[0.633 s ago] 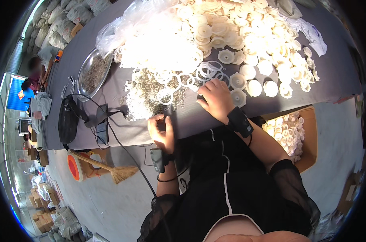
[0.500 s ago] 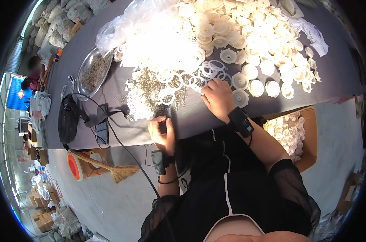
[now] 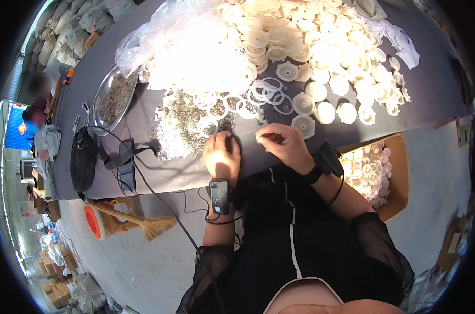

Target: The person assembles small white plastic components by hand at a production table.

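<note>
My left hand (image 3: 222,156) lies knuckles up on the grey table (image 3: 436,112), its fingertips at the near edge of a heap of small metal parts (image 3: 182,123). Whether it holds anything is hidden under the hand. My right hand (image 3: 283,146) is just to its right, thumb and fingers pinched on a small white piece (image 3: 259,138). Thin white plastic rings (image 3: 266,94) lie spread just beyond both hands. Past them sit white toothed discs (image 3: 303,103) and a big pile of the same white parts (image 3: 279,31).
A round metal tray (image 3: 112,94) of small parts stands at the left, with a black bag (image 3: 83,159), a phone (image 3: 126,175) and cable nearer. A clear plastic bag (image 3: 159,36) lies behind. A cardboard box (image 3: 392,167) of white parts sits at my right; a broom (image 3: 138,222) lies on the floor. Another person (image 3: 36,99) is far left.
My right hand has drawn back from the rings toward the table's near edge, now pinching a small piece. My left hand has moved forward up to the metal parts.
</note>
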Tool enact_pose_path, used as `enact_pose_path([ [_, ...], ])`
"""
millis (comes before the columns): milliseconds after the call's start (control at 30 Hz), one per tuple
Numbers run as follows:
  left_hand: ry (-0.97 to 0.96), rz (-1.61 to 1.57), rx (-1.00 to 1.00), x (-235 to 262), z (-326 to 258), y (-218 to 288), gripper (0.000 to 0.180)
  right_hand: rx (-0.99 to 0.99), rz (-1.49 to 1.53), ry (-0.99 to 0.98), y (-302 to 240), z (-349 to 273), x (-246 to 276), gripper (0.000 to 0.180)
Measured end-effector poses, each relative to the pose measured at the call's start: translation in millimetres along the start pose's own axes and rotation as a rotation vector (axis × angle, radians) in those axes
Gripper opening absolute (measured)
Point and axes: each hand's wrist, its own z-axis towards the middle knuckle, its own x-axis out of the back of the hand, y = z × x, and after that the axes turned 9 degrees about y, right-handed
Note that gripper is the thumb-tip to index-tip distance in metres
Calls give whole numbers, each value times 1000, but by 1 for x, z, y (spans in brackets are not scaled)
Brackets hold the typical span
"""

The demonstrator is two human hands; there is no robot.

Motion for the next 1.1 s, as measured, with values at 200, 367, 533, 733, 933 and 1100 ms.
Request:
enact_pose_path([
  [200, -20, -636, 283, 5, -13, 15, 21, -348, 409, -99, 5, -5, 7, 14],
  [367, -53, -903, 299, 5, -17, 18, 24, -517, 620, -157, 4, -5, 5, 17],
  [533, -17, -284, 125, 9, -1, 17, 20, -364, 573, 16, 13, -10, 12, 15],
  [733, -29, -290, -250, -16, 15, 41, 16, -306, 699, 214, 13, -24, 15, 11],
  [933, -144, -260, -275, -45, 22, 65, 25, -220, 835, 355, 11, -38, 32, 11],
  [1100, -188, -157, -264, -63, 26, 76, 28, -216, 849, 385, 11, -39, 43, 13],
])
